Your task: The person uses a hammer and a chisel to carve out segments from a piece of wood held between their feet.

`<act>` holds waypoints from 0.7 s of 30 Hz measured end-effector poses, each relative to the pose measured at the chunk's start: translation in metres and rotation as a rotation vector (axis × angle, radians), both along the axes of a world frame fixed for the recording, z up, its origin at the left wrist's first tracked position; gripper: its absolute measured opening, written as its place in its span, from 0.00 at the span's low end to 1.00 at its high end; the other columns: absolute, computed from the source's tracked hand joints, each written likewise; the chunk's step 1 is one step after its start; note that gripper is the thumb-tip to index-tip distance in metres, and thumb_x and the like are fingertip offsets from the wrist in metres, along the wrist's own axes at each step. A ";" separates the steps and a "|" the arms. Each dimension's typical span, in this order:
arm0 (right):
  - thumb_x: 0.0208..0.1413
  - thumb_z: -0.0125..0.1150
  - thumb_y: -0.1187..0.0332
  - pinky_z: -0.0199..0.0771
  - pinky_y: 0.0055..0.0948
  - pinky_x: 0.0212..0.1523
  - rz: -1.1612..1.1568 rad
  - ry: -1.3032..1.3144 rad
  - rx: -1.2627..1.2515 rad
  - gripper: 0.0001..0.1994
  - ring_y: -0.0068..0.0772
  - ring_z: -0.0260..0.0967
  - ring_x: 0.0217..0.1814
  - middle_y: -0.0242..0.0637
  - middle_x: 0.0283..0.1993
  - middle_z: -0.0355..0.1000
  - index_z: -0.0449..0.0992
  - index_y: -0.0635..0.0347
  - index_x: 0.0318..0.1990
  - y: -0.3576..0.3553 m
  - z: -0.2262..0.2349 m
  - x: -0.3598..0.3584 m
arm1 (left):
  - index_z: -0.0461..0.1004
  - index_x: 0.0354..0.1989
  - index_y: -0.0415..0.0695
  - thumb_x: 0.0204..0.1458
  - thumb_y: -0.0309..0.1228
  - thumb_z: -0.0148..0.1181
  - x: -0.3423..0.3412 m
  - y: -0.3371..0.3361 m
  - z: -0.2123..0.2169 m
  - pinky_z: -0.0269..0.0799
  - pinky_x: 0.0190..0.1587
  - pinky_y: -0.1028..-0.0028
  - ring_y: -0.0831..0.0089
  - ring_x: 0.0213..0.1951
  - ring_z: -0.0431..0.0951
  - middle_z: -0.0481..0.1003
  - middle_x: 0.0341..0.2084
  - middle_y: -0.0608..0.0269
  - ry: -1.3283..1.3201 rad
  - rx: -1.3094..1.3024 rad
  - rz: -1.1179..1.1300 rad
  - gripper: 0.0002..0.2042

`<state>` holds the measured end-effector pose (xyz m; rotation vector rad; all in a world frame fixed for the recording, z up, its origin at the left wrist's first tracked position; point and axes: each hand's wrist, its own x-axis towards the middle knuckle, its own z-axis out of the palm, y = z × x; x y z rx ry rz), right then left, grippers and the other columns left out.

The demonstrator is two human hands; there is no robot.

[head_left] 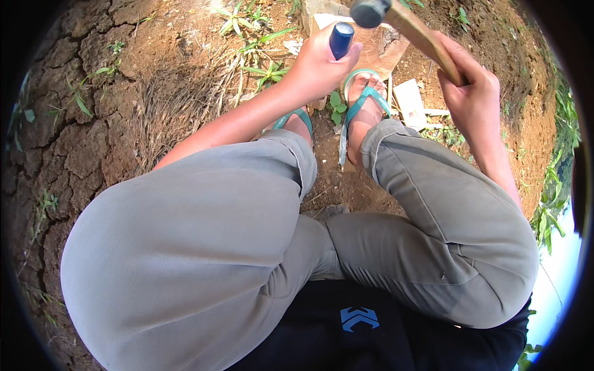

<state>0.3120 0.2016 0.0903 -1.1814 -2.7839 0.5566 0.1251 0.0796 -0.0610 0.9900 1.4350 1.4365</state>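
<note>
My left hand (322,68) is closed around an upright blue handle (341,41) with a pale, flat end, like that of a chisel; its lower part is hidden behind the hand. Beneath it lies a piece of light brown wood (371,59) with a dark hollow or knot on its right side. My right hand (473,89) grips the wooden handle of a hammer (424,37). The hammer's dark round head is raised up and to the right of the blue handle, apart from it.
My feet in teal flip-flops (365,102) rest close to the wood. Pale wood offcuts (409,102) lie right of them. Cracked dry soil (68,142) spreads at left, with dry grass (179,102) and green weeds (269,74) nearer the wood.
</note>
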 end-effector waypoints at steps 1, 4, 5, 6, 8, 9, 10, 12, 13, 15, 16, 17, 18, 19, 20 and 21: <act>0.52 0.64 0.79 0.81 0.31 0.47 0.015 -0.210 -0.023 0.25 0.36 0.84 0.46 0.45 0.49 0.82 0.80 0.49 0.59 -0.003 0.000 -0.001 | 0.69 0.34 0.39 0.60 0.31 0.62 0.000 -0.001 0.002 0.68 0.32 0.69 0.75 0.26 0.67 0.67 0.21 0.64 -0.041 -0.020 -0.003 0.10; 0.56 0.63 0.81 0.77 0.23 0.51 -0.041 0.074 -0.007 0.25 0.21 0.78 0.49 0.40 0.53 0.82 0.78 0.55 0.62 0.006 -0.008 0.008 | 0.70 0.35 0.40 0.60 0.30 0.62 0.000 0.003 0.003 0.69 0.33 0.70 0.75 0.27 0.69 0.69 0.22 0.64 0.029 -0.046 -0.033 0.08; 0.56 0.63 0.81 0.77 0.23 0.51 -0.057 0.203 0.008 0.24 0.21 0.78 0.49 0.40 0.53 0.82 0.78 0.55 0.62 0.004 -0.007 0.009 | 0.71 0.36 0.40 0.60 0.30 0.62 -0.002 0.000 0.001 0.70 0.34 0.70 0.75 0.28 0.69 0.70 0.23 0.64 0.041 -0.079 -0.050 0.08; 0.55 0.63 0.80 0.77 0.23 0.51 -0.050 0.308 -0.006 0.25 0.21 0.79 0.49 0.41 0.54 0.82 0.78 0.55 0.62 0.005 -0.004 0.006 | 0.71 0.38 0.40 0.59 0.29 0.63 -0.003 0.002 -0.001 0.70 0.34 0.70 0.75 0.28 0.70 0.70 0.23 0.65 0.073 -0.066 -0.038 0.08; 0.54 0.59 0.82 0.81 0.29 0.46 0.027 0.077 -0.001 0.26 0.30 0.83 0.47 0.42 0.50 0.83 0.79 0.50 0.60 0.002 -0.005 0.006 | 0.70 0.37 0.40 0.59 0.29 0.63 0.001 -0.002 0.002 0.69 0.33 0.69 0.75 0.27 0.68 0.69 0.23 0.65 0.000 -0.023 -0.028 0.08; 0.54 0.58 0.82 0.81 0.29 0.45 0.052 -0.191 -0.007 0.26 0.30 0.83 0.47 0.42 0.51 0.83 0.79 0.50 0.60 0.000 -0.003 0.006 | 0.69 0.36 0.40 0.59 0.29 0.62 0.001 -0.002 0.006 0.69 0.33 0.69 0.74 0.27 0.68 0.69 0.22 0.65 -0.034 0.008 -0.023 0.08; 0.55 0.59 0.82 0.81 0.29 0.46 0.031 -0.094 -0.044 0.25 0.29 0.82 0.48 0.41 0.51 0.83 0.79 0.51 0.61 -0.001 -0.012 0.011 | 0.69 0.36 0.39 0.59 0.29 0.62 0.001 -0.003 0.008 0.69 0.33 0.69 0.75 0.27 0.68 0.69 0.23 0.64 0.017 0.016 -0.036 0.08; 0.55 0.59 0.82 0.81 0.29 0.47 0.015 0.162 0.009 0.25 0.29 0.82 0.48 0.40 0.52 0.83 0.79 0.52 0.61 0.003 -0.011 0.014 | 0.69 0.31 0.42 0.62 0.30 0.61 0.000 -0.001 0.002 0.67 0.28 0.73 0.81 0.24 0.69 0.68 0.20 0.70 0.070 0.057 -0.017 0.10; 0.55 0.59 0.81 0.81 0.29 0.47 0.006 0.291 0.034 0.25 0.29 0.82 0.48 0.40 0.52 0.83 0.78 0.52 0.61 0.006 -0.009 0.013 | 0.68 0.28 0.43 0.64 0.31 0.60 0.001 0.000 -0.001 0.66 0.25 0.76 0.84 0.22 0.69 0.68 0.18 0.73 0.097 0.076 -0.009 0.12; 0.54 0.61 0.80 0.80 0.30 0.48 0.008 0.176 0.032 0.26 0.35 0.83 0.46 0.44 0.48 0.82 0.78 0.49 0.61 0.008 -0.003 0.009 | 0.66 0.27 0.44 0.64 0.30 0.60 0.004 -0.004 -0.001 0.65 0.26 0.76 0.84 0.22 0.67 0.66 0.18 0.74 0.011 0.053 0.002 0.12; 0.53 0.61 0.80 0.80 0.31 0.48 0.011 0.104 0.009 0.27 0.37 0.83 0.45 0.46 0.47 0.82 0.79 0.47 0.61 0.003 -0.003 0.010 | 0.65 0.27 0.44 0.64 0.30 0.60 0.006 -0.006 0.000 0.64 0.26 0.76 0.85 0.22 0.67 0.65 0.18 0.74 -0.032 0.042 0.007 0.13; 0.52 0.62 0.80 0.80 0.33 0.48 0.100 -0.135 0.026 0.27 0.42 0.83 0.43 0.49 0.44 0.82 0.79 0.44 0.61 0.004 -0.006 0.013 | 0.64 0.26 0.45 0.64 0.30 0.59 0.005 0.000 0.002 0.64 0.26 0.76 0.85 0.23 0.66 0.64 0.18 0.75 -0.068 0.051 0.012 0.14; 0.51 0.62 0.79 0.79 0.36 0.47 0.027 -0.045 -0.067 0.28 0.50 0.81 0.41 0.53 0.41 0.79 0.80 0.38 0.59 0.004 -0.014 0.015 | 0.63 0.26 0.45 0.63 0.29 0.60 0.003 -0.002 0.006 0.64 0.26 0.75 0.84 0.23 0.66 0.64 0.18 0.74 0.039 0.046 0.004 0.14; 0.52 0.62 0.79 0.79 0.34 0.45 -0.025 -0.014 -0.093 0.26 0.41 0.83 0.40 0.48 0.42 0.82 0.80 0.43 0.59 0.002 -0.009 0.017 | 0.63 0.26 0.45 0.63 0.29 0.60 0.000 0.004 0.008 0.64 0.26 0.75 0.84 0.22 0.66 0.64 0.18 0.74 0.068 0.061 -0.001 0.14; 0.53 0.62 0.80 0.79 0.33 0.44 -0.057 0.137 -0.061 0.26 0.35 0.83 0.40 0.45 0.43 0.83 0.80 0.46 0.60 0.000 -0.006 0.015 | 0.63 0.26 0.45 0.63 0.30 0.60 0.002 -0.001 0.006 0.64 0.25 0.74 0.84 0.22 0.66 0.65 0.18 0.74 0.088 0.050 -0.001 0.14; 0.54 0.61 0.80 0.79 0.31 0.43 -0.089 0.287 -0.029 0.26 0.30 0.82 0.40 0.41 0.44 0.84 0.79 0.49 0.61 0.001 -0.001 0.011 | 0.64 0.26 0.44 0.63 0.30 0.60 0.004 -0.005 0.004 0.64 0.25 0.74 0.83 0.22 0.66 0.65 0.17 0.74 0.107 0.038 0.000 0.14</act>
